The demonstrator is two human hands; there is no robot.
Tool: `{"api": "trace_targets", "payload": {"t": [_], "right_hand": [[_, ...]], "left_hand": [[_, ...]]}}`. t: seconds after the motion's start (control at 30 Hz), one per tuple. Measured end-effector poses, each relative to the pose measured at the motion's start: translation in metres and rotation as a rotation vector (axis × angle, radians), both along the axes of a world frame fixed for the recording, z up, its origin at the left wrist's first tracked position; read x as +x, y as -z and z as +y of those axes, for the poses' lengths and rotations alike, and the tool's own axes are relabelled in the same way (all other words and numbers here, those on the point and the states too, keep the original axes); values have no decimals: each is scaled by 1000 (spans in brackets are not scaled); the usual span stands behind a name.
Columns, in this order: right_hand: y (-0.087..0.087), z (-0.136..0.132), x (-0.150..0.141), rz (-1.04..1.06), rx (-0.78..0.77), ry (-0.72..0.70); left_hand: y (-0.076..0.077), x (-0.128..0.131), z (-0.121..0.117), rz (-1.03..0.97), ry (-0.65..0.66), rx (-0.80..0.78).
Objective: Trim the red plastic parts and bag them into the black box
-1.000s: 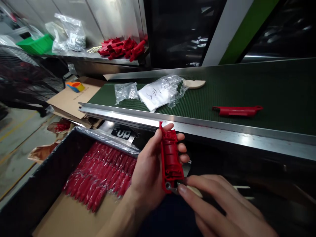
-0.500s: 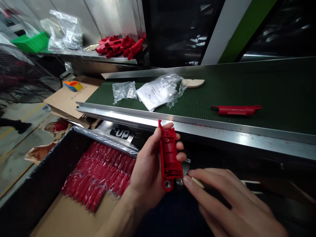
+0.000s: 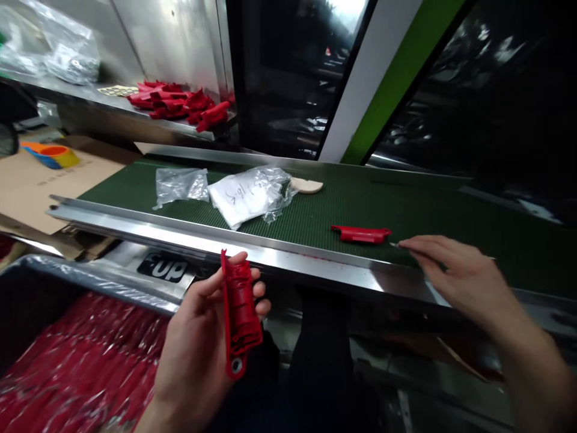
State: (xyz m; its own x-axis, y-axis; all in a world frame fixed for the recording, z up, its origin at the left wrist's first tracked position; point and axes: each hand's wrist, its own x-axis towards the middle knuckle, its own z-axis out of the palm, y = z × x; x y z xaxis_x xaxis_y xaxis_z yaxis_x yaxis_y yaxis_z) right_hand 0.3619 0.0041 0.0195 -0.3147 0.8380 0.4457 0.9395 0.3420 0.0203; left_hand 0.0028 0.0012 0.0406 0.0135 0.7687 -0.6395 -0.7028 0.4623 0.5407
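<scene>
My left hand (image 3: 198,331) is wrapped round a red plastic casing half (image 3: 242,310), its hollow ribbed inside facing up and a metal-lined hole at its near end. Over the green conveyor belt, my right hand (image 3: 460,276) pinches a small thin tool (image 3: 395,245); only its pale tip shows past the fingertips, so its kind is unclear. Just left of that tip, a second red casing half (image 3: 362,234) lies on the belt with its outer side up.
Plastic bags (image 3: 247,195) and a beige half-round piece (image 3: 307,185) lie on the conveyor belt (image 3: 433,210). A metal rail (image 3: 288,255) edges it. Red parts (image 3: 180,102) are heaped on a shelf. At lower left, a bin (image 3: 112,282) holds bagged red pieces.
My right hand has moved away from the held casing, up and right over the belt. My left hand still holds the casing. The whole view has turned to the right.
</scene>
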Motion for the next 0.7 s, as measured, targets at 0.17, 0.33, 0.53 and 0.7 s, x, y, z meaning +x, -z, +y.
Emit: {"api": "trace_targets", "payload": {"t": [0.17, 0.33, 0.53, 0.7], "right_hand": [[1, 10, 10, 35, 5, -107], [4, -30, -73, 247, 1, -118], [12, -65, -161, 495, -208, -404], [13, -57, -152, 497, -73, -283]], "left_hand": [[2, 11, 3, 17, 61, 124], [15, 20, 3, -26, 105, 261], [27, 26, -3, -13, 78, 211], [31, 21, -13, 65, 111, 262]]}}
